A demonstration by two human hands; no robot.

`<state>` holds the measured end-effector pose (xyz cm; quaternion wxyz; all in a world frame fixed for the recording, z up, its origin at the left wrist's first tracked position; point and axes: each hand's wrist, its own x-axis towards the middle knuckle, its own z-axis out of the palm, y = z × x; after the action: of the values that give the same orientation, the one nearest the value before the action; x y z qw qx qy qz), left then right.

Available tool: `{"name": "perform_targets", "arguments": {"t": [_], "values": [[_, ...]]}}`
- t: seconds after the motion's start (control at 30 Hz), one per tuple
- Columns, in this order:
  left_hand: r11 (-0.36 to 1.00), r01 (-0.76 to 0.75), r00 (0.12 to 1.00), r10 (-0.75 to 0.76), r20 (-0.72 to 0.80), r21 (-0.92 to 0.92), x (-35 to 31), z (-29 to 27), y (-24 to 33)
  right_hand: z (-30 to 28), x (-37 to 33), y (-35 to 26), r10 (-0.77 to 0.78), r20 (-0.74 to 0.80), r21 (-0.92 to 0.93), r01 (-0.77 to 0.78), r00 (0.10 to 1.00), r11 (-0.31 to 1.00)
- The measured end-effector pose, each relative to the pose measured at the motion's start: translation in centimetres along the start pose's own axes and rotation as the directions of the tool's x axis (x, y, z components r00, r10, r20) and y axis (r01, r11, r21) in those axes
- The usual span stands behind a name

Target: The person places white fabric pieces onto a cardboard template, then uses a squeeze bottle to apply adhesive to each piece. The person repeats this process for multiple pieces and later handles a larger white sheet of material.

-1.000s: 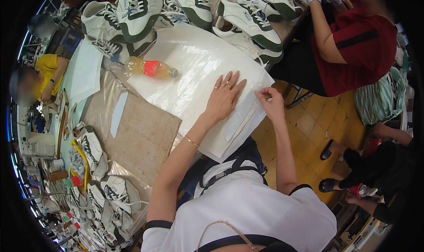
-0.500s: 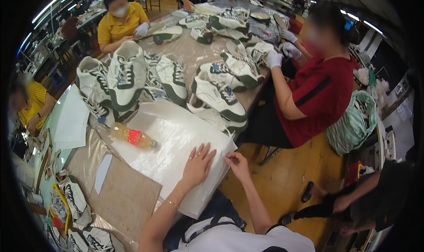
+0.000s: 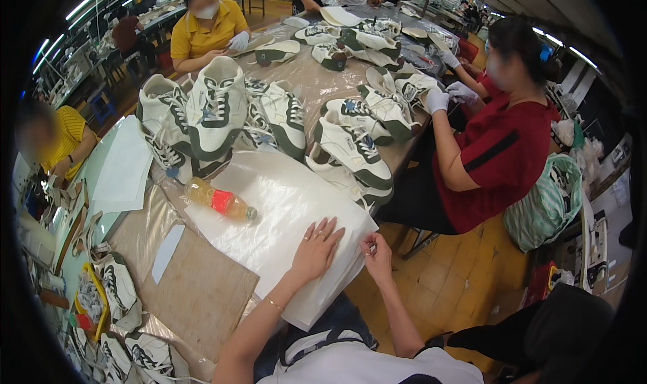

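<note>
My left hand (image 3: 318, 250) lies flat on a stack of large white, slightly glossy sheets (image 3: 283, 202), its fingers stretched out toward the far side. Just off the right edge of the stack, my right hand (image 3: 377, 257) is raised with its fingertips pinched together. Whether a sheet's edge is caught between those fingertips cannot be made out. A plastic bottle (image 3: 220, 199) with a red label and yellowish liquid lies on its side on the far left part of the sheets.
White-and-green sneakers (image 3: 217, 108) are piled behind the sheets, with more sneakers (image 3: 354, 148) to the right. A brown board (image 3: 202, 290) lies at left. One co-worker in red (image 3: 499, 162) sits at right, another in yellow (image 3: 209, 34) across the table. A striped bag (image 3: 544, 202) stands on the floor.
The view has shifted, so the table sits farther right in it. My right fingers have drawn together from a loose curl. A dark-clothed person at lower right has come nearer.
</note>
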<state>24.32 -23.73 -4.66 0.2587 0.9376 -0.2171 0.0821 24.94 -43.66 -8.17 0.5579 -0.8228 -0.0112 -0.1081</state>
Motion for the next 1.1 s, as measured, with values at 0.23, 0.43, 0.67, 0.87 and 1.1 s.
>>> {"name": "perform_targets", "arguments": {"t": [0.23,0.43,0.67,0.87,1.1], "values": [[1.0,-0.001,1.0,0.001,0.014,0.006,0.1,0.4,-0.3,0.4,0.4,0.7,-0.034,-0.003,-0.041,0.033,0.999,0.999],[1.0,0.01,1.0,-0.01,0.023,-0.019,0.1,0.6,-0.4,0.6,0.4,2.8,0.012,0.103,0.061,-0.018,0.995,0.998],[0.999,0.008,1.0,-0.007,0.027,-0.04,0.3,0.1,-0.3,-0.2,0.3,3.4,0.553,0.349,0.655,-0.619,0.756,0.434],[0.946,0.044,0.987,-0.091,-0.133,-0.321,0.5,-1.7,1.0,-2.0,0.3,0.3,0.401,0.297,0.568,-0.498,0.867,0.656],[0.942,-0.042,0.977,-0.031,-0.211,-0.332,1.9,-1.6,4.8,-2.9,0.8,-4.2,0.273,0.376,0.603,-0.458,0.885,0.653]]}}
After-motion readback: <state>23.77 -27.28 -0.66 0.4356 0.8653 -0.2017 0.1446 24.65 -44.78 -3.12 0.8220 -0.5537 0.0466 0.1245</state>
